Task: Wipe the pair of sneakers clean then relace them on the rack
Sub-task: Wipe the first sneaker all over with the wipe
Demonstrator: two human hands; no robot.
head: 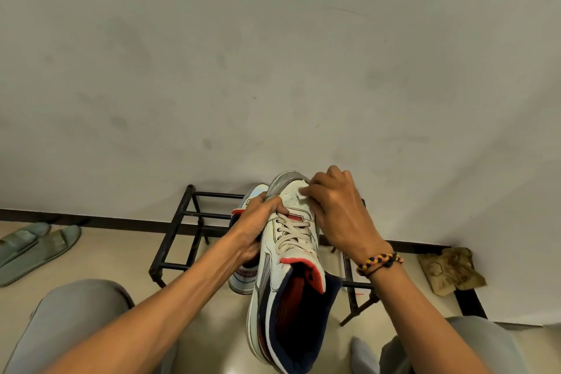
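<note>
From my remote seat, the biggest thing in view was the pale wall (273, 55), filling everything from nine through twelve to three o'clock. Below it, toward the six o'clock side, ran the cream floor (100, 255), and on it stood the black metal rack (182, 231), close against the wall.

The sneaker (288, 255) being worked on was held up in front of the rack, between the person's knees and the wall. Its long axis ran from six to twelve o'clock, toe at twelve toward the wall, open collar at six toward the wearer. Its laces (293, 235) were threaded and crossed. The second sneaker (247, 278) sat behind it at about ten o'clock, on the rack as far as I could tell, and was mostly hidden.

The left hand (258, 222) gripped the sneaker's left side, fingers curled over the upper near the lowest lace row. The right hand (337, 209) had its fingers bunched, pinching a small white wipe (302, 193) against the toe box.

I judged the task early: wiping of the first shoe was under way at the toe, the other shoe looked untouched, and the relacing was yet to come.

A pair of grey-green slides (33, 247) lay at nine o'clock, and a crumpled brown rag (452, 270) at three.
</note>
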